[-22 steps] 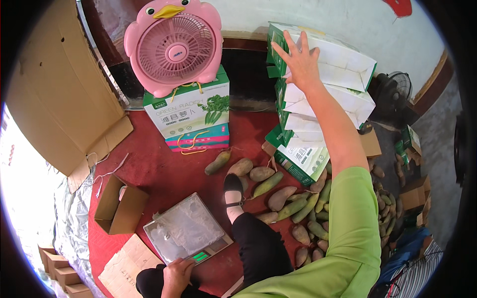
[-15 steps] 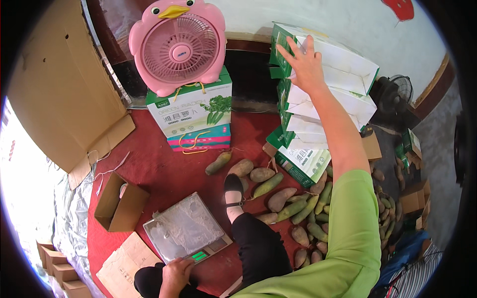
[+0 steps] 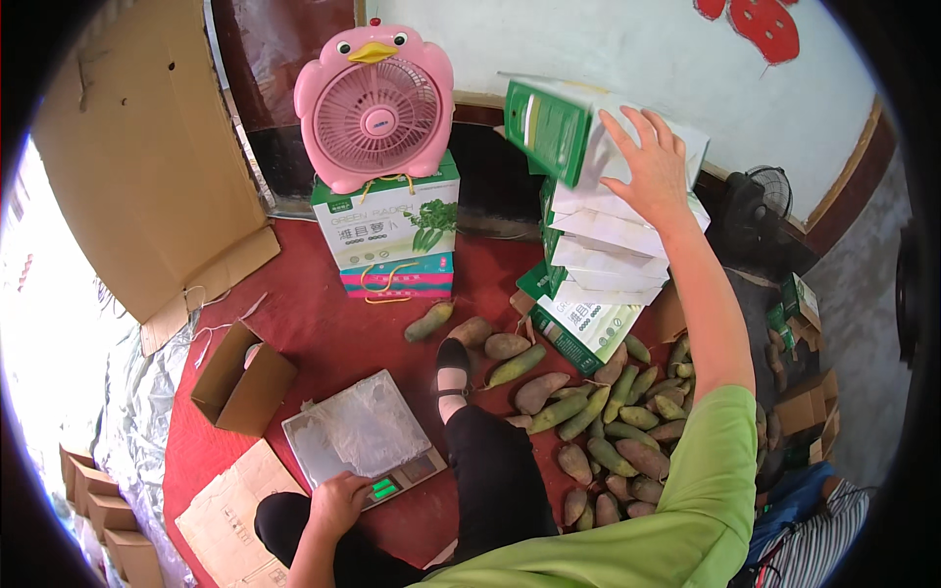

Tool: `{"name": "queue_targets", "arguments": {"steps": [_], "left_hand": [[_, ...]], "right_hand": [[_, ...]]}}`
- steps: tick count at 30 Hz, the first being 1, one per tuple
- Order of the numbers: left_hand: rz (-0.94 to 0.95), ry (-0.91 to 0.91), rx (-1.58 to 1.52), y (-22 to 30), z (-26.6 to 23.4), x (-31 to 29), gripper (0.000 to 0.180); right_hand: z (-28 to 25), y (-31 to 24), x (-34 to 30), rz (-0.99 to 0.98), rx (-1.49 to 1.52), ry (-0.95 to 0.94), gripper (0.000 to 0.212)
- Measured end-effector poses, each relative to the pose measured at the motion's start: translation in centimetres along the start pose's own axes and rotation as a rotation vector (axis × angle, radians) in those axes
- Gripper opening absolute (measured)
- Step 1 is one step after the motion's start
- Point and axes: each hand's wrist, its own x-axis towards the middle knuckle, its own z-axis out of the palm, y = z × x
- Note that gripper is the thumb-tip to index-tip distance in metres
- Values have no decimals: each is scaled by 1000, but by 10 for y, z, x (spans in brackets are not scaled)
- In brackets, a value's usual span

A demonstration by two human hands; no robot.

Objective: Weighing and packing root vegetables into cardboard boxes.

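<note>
A stack of white-and-green cartons (image 3: 613, 250) stands at the back right. The top carton (image 3: 549, 132) sits tilted, its green end turned toward me and slightly blurred. My right hand (image 3: 647, 167) reaches up against this carton's white side, fingers and thumb spread apart. Down at the lower left, my left hand (image 3: 338, 502) is by my knee, fingers curled and pressed together, with nothing visible in them. It lies at the near edge of a flat scale (image 3: 368, 431), beside its lit green display (image 3: 383, 487). Clear film covers much of the scale's plate.
Several green and brownish radishes (image 3: 588, 416) lie right of my foot. A pink fan (image 3: 377, 118) stands on a radish carton (image 3: 382, 225). An open brown box (image 3: 240, 382) and flat cardboard (image 3: 235, 514) are left of the scale. A black fan (image 3: 750, 211) stands beyond the stack.
The top carton has tilted and its green end has swung toward me. My right hand has moved across it to the right. My left hand stays by the scale; the view has shifted.
</note>
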Motion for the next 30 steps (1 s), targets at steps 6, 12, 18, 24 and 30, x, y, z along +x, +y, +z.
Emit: {"name": "queue_targets", "arguments": {"steps": [6,12,18,24,30], "left_hand": [[-11,41,-14,4,-2,-7,15],[-15,40,21,1,2,-10,15],[-34,-34,93,-7,2,-6,14],[-45,-56,68,-11,-1,8,16],[-92,-50,8,-15,-6,21,16]], "right_hand": [[6,-8,-15,163,114,66,63],[77,-80,-41,407,761,53,33],[141,-143,6,515,942,-355,57],[237,-135,92,679,921,-237,93],[262,-142,137,950,966,-285,105]]}}
